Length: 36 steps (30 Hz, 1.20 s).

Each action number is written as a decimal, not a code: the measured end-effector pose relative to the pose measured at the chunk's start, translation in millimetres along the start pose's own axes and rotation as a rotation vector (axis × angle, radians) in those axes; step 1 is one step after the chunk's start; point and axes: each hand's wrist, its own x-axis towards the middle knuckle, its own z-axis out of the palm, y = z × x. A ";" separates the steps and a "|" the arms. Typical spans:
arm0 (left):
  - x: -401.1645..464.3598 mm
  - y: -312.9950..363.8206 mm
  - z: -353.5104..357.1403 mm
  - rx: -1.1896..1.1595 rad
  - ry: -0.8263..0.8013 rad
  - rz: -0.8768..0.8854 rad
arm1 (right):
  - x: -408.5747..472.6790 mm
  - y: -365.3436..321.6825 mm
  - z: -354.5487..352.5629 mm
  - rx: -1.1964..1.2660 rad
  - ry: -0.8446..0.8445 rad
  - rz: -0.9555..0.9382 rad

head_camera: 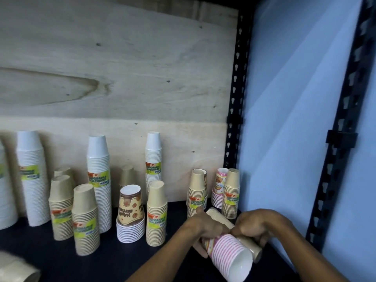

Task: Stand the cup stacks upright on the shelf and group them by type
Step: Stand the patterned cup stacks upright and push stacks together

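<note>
I see a dark shelf (pixel 61 259) backed by plywood (pixel 122 68). Upright cup stacks fill the lower left and centre: tall white stacks (pixel 33 178), shorter tan stacks (pixel 156 214). At lower right, my left hand (pixel 205 226) grips a pink-striped stack (pixel 230 255) lying tilted, and my right hand (pixel 256 226) holds a tan stack (pixel 250 244) just beside it.

Both forearms are extended forward and inward from the lower edge, so the hands are brought close together. The left hand (pixel 200 227) is curled, thumb raised. The right hand (pixel 257 226) is curled too, knuckles turned upward.
</note>
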 end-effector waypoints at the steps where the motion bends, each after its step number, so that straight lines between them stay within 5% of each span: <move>1: -1.2 -0.9 -2.3 0.013 -0.023 0.016 | -1.8 -1.1 -1.5 0.004 0.011 -0.016; 8: 11.1 -8.0 -40.4 -0.185 0.197 0.123 | -14.4 -5.7 -38.8 0.105 0.219 -0.063; 13: 19.9 -15.2 -58.1 -0.031 0.469 0.281 | -13.1 -10.8 -66.0 0.093 0.546 -0.138; 19: 25.3 -26.5 -54.1 0.009 0.545 0.450 | -9.2 -21.3 -63.3 -0.016 0.758 -0.105; 36: 32.0 -41.4 -40.6 0.089 0.471 0.541 | 5.7 -28.5 -52.5 -0.014 0.758 -0.130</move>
